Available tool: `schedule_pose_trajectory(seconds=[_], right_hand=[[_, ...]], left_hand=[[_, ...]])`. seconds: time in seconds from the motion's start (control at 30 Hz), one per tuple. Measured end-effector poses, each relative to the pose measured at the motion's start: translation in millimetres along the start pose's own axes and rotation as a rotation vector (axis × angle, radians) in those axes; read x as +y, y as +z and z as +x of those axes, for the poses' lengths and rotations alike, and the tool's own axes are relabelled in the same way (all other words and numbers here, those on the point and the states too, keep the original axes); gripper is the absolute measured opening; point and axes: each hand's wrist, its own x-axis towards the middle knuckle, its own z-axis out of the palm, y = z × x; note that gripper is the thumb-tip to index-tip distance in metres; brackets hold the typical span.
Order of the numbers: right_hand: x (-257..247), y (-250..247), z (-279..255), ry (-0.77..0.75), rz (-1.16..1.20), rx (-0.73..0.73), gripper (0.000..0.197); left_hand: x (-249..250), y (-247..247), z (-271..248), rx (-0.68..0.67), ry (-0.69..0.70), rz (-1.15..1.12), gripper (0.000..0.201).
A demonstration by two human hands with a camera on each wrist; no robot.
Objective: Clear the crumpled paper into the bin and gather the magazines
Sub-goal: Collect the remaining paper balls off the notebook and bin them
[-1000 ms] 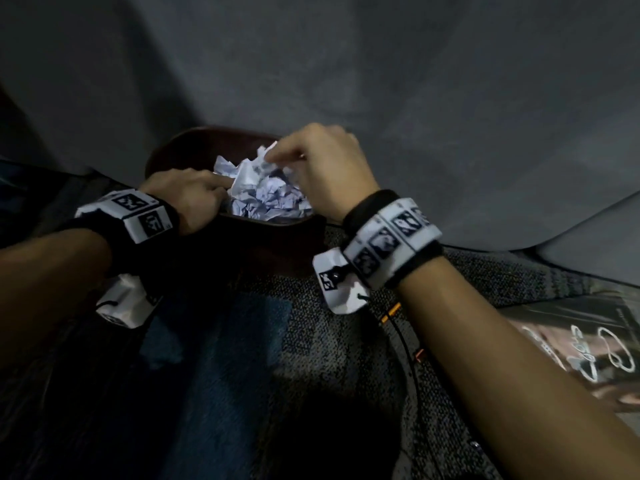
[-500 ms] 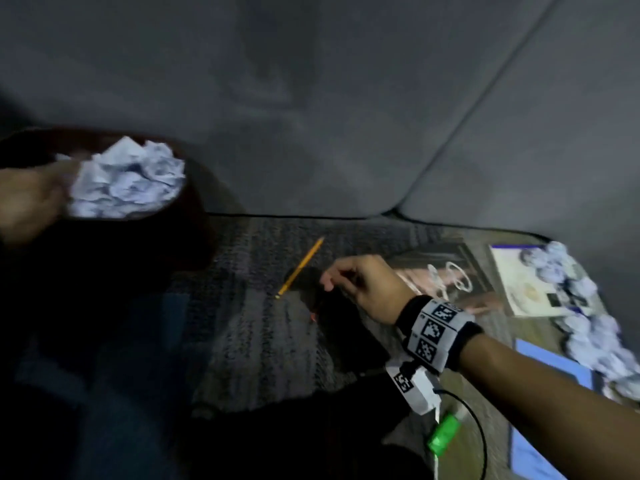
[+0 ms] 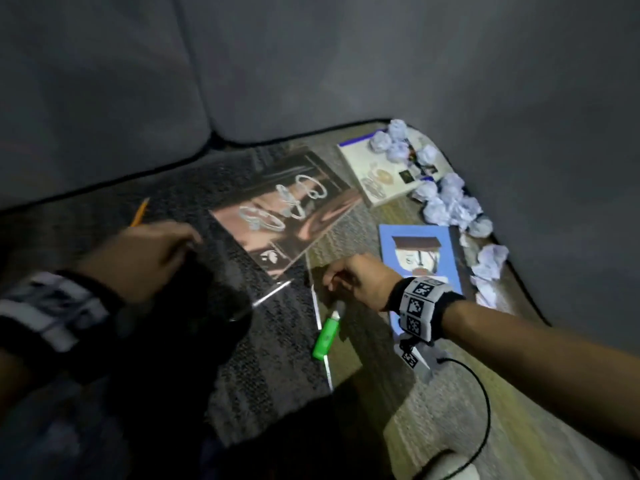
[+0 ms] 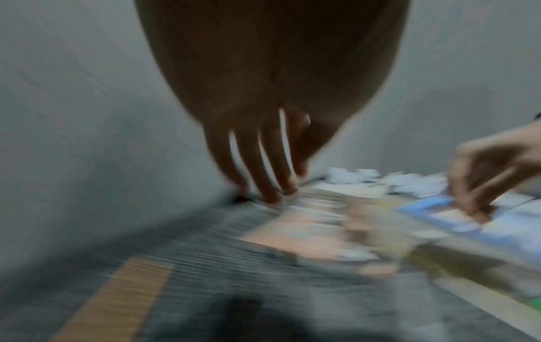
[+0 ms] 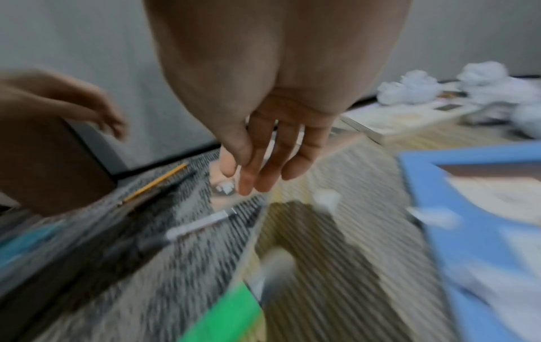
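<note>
Three magazines lie on the rug: a dark one with jewellery (image 3: 287,209), a white one (image 3: 377,174) and a blue one (image 3: 419,251). Several crumpled paper balls (image 3: 450,202) are strewn along the right edge, some on the white magazine. My left hand (image 3: 183,240) hovers at the dark magazine's left edge, its fingers (image 4: 263,162) straight and holding nothing. A dark brown shape (image 5: 52,166), possibly the bin, sits under that hand. My right hand (image 3: 332,282) hangs between the dark and blue magazines, its fingers (image 5: 257,171) relaxed and holding nothing.
A green highlighter (image 3: 325,336), a pen (image 3: 272,294) and a pencil (image 3: 140,213) lie on the rug near my hands. Grey sofa cushions (image 3: 311,64) wall the far side and right. A black cable (image 3: 481,403) trails from my right wrist.
The view has swung right, away from the paper-filled bin. My left hand has come over from the bin to the dark magazine. My right hand has moved toward the blue magazine.
</note>
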Motion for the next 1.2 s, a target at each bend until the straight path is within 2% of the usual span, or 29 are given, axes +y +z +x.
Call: schedule_pose_trajectory(seconds=[0.07, 0.1, 0.17, 0.23, 0.27, 0.33, 0.4, 0.43, 0.5, 0.53, 0.6, 0.7, 0.8, 0.9, 0.97, 1.03, 1.1, 1.2], right_hand=[[26.2, 11.8, -19.9, 0.030, 0.092, 0.015, 0.028], [37.5, 17.6, -31.0, 0.043, 0.142, 0.023, 0.029], [60.6, 28.4, -54.5, 0.081, 0.209, 0.011, 0.029], [84.1, 35.7, -79.3, 0.121, 0.274, 0.058, 0.026], [97.7, 37.3, -92.4, 0.136, 0.302, 0.137, 0.023], [132.1, 38.5, -115.7, 0.212, 0.278, 0.420, 0.018], [173.1, 35.1, -134.3, 0.432, 0.099, 0.693, 0.025], [191.9, 32.4, -141.7, 0.569, 0.051, 0.749, 0.038], [221.8, 28.9, -149.1, 0.736, 0.007, 0.692, 0.057], [233.4, 29.7, -149.2, 0.757, -0.008, 0.656, 0.056], [250.3, 30.4, -143.5, 0.699, 0.019, 0.673, 0.038], [258.9, 25.7, -137.3, 0.586, 0.131, 0.742, 0.013], [255.4, 24.2, -141.2, 0.611, 0.197, 0.819, 0.015], [244.3, 4.7, -141.2, 0.629, 0.148, 0.994, 0.021], [242.8, -15.3, -127.9, 0.697, 0.071, 0.920, 0.043], [249.0, -26.7, -108.8, 0.794, -0.050, 0.719, 0.063], [255.5, -22.6, -96.0, 0.829, -0.125, 0.594, 0.061], [261.2, -13.3, -91.0, 0.838, -0.125, 0.594, 0.050]], left_hand=[[72.3, 39.2, 25.4, -0.210, 0.089, -0.040, 0.027], [111.0, 62.6, 37.1, -0.308, 0.088, -0.049, 0.032], [151.4, 107.2, 64.0, -0.417, 0.090, -0.091, 0.041], [187.4, 132.8, 81.5, -0.461, 0.082, -0.141, 0.029], [207.0, 142.3, 86.9, -0.459, 0.109, -0.200, 0.024], [243.8, 158.0, 94.2, -0.479, 0.173, -0.226, 0.023], [263.4, 168.5, 104.1, -0.527, 0.225, -0.202, 0.026], [270.1, 172.6, 109.4, -0.555, 0.247, -0.200, 0.028], [283.0, 179.2, 121.1, -0.557, 0.286, -0.206, 0.028], [289.8, 183.2, 127.5, -0.550, 0.299, -0.199, 0.028], [308.9, 185.6, 141.7, -0.534, 0.306, -0.146, 0.026], [352.9, 186.5, 164.9, -0.381, 0.373, -0.135, 0.023], [398.4, 186.4, 191.5, -0.273, 0.459, -0.093, 0.021], [411.7, 182.2, 210.2, -0.331, 0.424, 0.178, 0.032], [397.8, 180.5, 209.4, -0.391, 0.333, 0.314, 0.045], [371.3, 189.2, 194.3, -0.466, 0.262, 0.422, 0.055], [347.0, 201.3, 170.6, -0.517, 0.297, 0.403, 0.063], [321.5, 220.0, 154.5, -0.408, 0.404, 0.291, 0.056]])
